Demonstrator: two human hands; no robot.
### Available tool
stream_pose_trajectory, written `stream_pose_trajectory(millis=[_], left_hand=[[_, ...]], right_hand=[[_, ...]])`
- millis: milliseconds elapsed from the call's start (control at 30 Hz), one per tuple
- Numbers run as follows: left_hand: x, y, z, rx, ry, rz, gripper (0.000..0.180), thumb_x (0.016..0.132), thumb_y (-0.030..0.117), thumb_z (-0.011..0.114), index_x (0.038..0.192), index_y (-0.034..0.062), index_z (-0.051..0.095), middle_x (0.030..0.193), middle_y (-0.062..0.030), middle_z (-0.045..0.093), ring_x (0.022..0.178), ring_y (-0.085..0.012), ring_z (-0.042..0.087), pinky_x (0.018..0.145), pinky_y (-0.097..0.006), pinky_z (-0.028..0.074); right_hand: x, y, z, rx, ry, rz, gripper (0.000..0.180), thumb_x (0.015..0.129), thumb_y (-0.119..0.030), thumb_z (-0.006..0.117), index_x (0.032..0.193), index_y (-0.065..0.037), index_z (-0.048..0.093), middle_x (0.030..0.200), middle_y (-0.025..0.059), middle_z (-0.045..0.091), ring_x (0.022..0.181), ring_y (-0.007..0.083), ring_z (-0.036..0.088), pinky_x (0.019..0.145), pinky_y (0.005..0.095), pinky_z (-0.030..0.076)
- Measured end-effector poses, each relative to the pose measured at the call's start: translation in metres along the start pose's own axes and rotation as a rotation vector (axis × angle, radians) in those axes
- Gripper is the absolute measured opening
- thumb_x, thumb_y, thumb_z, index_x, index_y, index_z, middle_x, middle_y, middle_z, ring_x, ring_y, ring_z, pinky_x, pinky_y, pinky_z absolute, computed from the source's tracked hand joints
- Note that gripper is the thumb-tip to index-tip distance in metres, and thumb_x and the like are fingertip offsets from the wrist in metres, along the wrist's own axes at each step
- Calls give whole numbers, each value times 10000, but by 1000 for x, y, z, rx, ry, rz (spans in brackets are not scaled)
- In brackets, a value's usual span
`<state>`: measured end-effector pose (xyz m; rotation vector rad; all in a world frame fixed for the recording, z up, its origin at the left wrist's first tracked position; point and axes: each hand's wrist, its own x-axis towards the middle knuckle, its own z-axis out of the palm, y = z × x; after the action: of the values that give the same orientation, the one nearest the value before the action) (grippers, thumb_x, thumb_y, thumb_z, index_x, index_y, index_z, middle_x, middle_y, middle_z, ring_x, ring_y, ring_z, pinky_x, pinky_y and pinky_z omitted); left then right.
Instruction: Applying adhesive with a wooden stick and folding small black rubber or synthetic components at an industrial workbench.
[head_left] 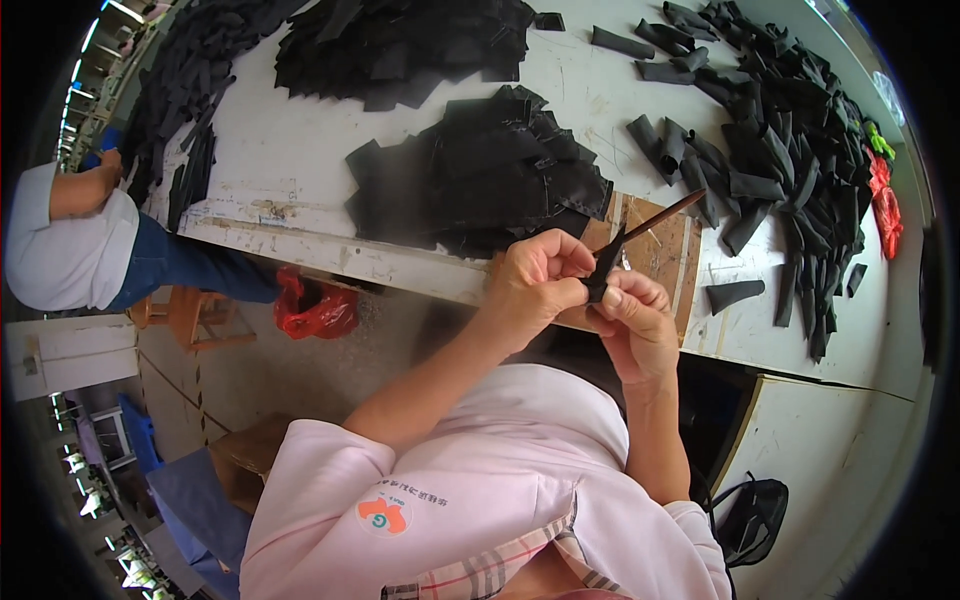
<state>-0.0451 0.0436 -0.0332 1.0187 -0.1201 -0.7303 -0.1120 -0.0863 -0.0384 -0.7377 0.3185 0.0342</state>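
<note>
Just right of the frame's centre, my two hands meet over the near edge of the white table (pixel 300 170). My left hand (pixel 535 275) is pinched shut on a small black fabric piece (pixel 603 270), thumb and fingertips gripping its left side. My right hand (pixel 635 320) is curled around a thin wooden stick (pixel 655 215), whose shaft runs up and to the right from the piece; its lower end seems to sit inside the fabric, though my fingers hide exactly how.

I judge the piece light, soft and limp, likely to fold or slip if held loosely, so a close pinch near the stick's point is the place to grip. The stick looks stiff and slender, best held low for control.

Directly above my hands lies a heap of flat black pieces (pixel 480 175), with a brown board (pixel 660 250) showing beneath and beside it. At the upper right spreads a pile of rolled black pieces (pixel 780 150), one lone cone (pixel 735 293) lying just right of my hands. Another dark heap (pixel 400 45) sits at the top.

Open room is narrow: a bare strip of table right of the board, and the table edge runs just under my wrists, with the floor and a red bag (pixel 315 310) below at left. Another person's arm (pixel 85 190) works at far left, well apart.
</note>
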Motion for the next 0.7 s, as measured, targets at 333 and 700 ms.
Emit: stream_pose_trajectory(millis=[333, 700], left_hand=[[-1, -6, 4, -44, 61, 75, 143, 743, -66, 524, 872, -4, 524, 730, -64, 578, 481, -41, 481, 391, -169, 372], [-14, 18, 33, 570, 58, 428, 229, 749, -34, 593, 976, -26, 563, 770, -33, 569, 597, -58, 513, 532, -185, 427]], right_hand=[[8, 2, -11, -6, 4, 32, 112, 808, -170, 604, 777, -84, 539, 691, -26, 510, 676, 84, 509, 635, 225, 440], [1, -27, 9, -483, -136, -606, 97, 791, -55, 584, 745, 0, 518, 877, 60, 511, 764, 101, 454, 678, 210, 373]])
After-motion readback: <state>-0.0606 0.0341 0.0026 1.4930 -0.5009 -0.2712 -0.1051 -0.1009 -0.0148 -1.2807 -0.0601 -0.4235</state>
